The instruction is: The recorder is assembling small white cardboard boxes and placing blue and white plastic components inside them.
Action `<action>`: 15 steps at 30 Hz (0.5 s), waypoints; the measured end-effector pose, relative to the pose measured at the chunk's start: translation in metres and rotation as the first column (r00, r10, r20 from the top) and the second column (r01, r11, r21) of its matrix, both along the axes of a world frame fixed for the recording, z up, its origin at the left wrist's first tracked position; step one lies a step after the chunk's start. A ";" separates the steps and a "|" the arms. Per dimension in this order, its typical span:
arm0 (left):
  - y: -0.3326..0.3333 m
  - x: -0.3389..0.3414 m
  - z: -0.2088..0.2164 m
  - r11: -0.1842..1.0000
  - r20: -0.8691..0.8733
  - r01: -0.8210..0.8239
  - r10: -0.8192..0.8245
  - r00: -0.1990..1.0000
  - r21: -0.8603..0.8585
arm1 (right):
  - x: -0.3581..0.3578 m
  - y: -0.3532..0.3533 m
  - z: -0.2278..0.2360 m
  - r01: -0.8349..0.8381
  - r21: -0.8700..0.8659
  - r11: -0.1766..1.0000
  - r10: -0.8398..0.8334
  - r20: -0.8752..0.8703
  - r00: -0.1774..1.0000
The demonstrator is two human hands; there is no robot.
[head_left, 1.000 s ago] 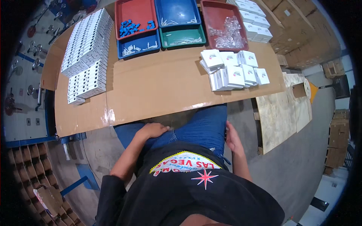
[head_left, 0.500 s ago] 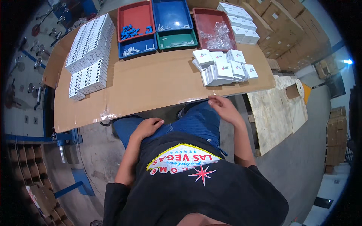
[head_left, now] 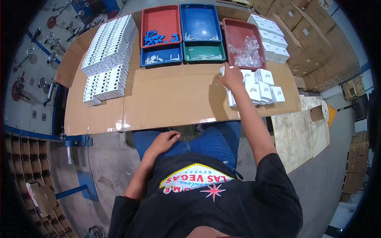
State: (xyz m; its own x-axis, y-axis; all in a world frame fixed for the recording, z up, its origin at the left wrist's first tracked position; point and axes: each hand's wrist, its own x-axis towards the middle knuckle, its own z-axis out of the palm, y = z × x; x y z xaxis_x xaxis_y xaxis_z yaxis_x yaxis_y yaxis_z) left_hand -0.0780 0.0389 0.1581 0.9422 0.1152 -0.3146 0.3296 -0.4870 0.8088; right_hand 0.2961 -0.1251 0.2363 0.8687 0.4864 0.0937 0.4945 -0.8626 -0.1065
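My right hand (head_left: 231,77) reaches over the table to a pile of small flat white boxes (head_left: 253,92). Its fingers and thumb close around the box at the pile's upper left corner, which is mostly covered by the hand. Low over my lap, my left hand (head_left: 165,142) rests on my jeans with its fingers loosely bent and nothing in it. Just beyond the pile, a red tray (head_left: 229,27) holds clear plastic pieces (head_left: 248,54).
Stacked white switch-like units (head_left: 107,51) stand at the table's left. Trays at the back hold blue parts (head_left: 152,38) and small white pieces (head_left: 162,58). More white boxes (head_left: 272,37) are stacked at the back right. A wooden board (head_left: 297,131) lies right of the cardboard-covered table (head_left: 170,95).
My right hand has gone from the table's front edge forward onto the white box pile. My left hand stays on my lap. The whole view has shifted slightly.
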 end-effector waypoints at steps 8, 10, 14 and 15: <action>0.004 0.014 0.008 0.898 0.046 -0.127 0.161 0.986 -0.421 | 0.013 -0.003 -0.009 0.170 -0.023 0.985 -0.171 -0.062 0.983; 0.004 0.021 0.017 0.874 0.030 -0.122 0.154 0.988 -0.470 | 0.013 -0.007 -0.006 0.144 -0.022 0.989 -0.145 -0.047 0.988; 0.000 0.040 0.039 0.801 0.086 -0.077 0.159 0.983 -0.594 | -0.012 -0.009 0.016 -0.033 0.215 0.976 0.013 0.097 0.995; -0.002 0.046 0.042 0.798 0.083 -0.088 0.170 0.982 -0.597 | -0.025 -0.009 0.024 -0.043 0.212 0.976 0.023 0.093 0.995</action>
State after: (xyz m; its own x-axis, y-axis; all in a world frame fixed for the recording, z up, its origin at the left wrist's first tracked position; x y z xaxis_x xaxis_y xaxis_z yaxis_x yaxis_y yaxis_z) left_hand -0.0319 0.0364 0.2005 0.9678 0.0696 -0.2420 0.2312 0.1355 0.9634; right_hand 0.2711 -0.1337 0.2604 0.8358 0.4749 0.2755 0.5382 -0.8078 -0.2404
